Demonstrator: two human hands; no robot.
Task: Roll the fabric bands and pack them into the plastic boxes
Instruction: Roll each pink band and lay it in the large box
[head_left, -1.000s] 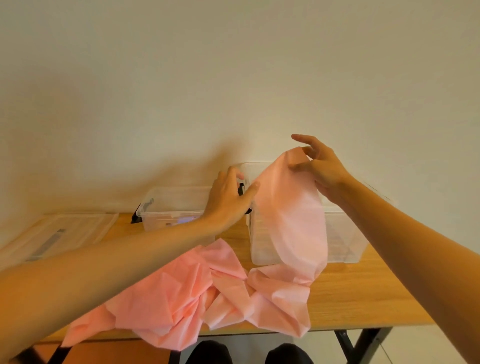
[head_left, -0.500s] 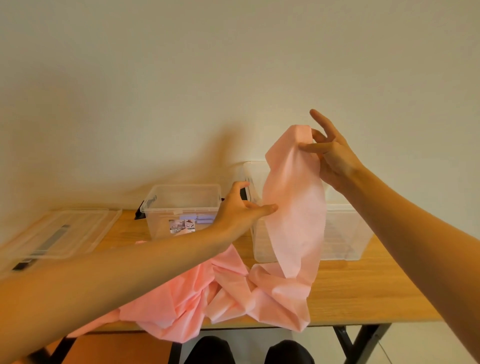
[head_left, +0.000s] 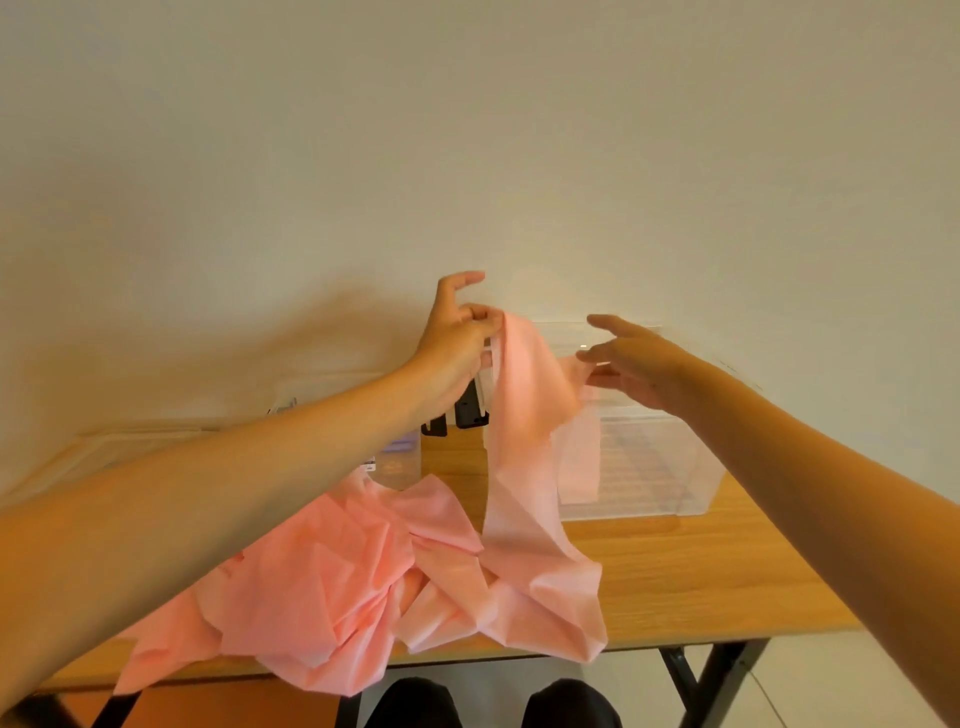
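Observation:
A long pink fabric band (head_left: 519, 447) is lifted at one end and trails down to a crumpled pink heap (head_left: 332, 587) on the wooden table (head_left: 691, 582). My left hand (head_left: 457, 338) pinches the band's top edge in front of the wall. Fingers spread, my right hand (head_left: 634, 364) touches the band's other upper edge above the larger clear plastic box (head_left: 660, 457). Part of the band hangs inside that box. A smaller clear box (head_left: 400, 462) stands behind my left forearm, mostly hidden.
A clear lid (head_left: 135, 441) lies on the table's far left. Black latches (head_left: 470, 413) sit between the two boxes. The heap overhangs the table's near edge. Dark knees (head_left: 493, 701) and black table legs (head_left: 722, 670) show below.
My left hand rose and took the band's top edge. My right hand dropped from its high hold and opened beside the band. The band's top now sits lower, over the larger box.

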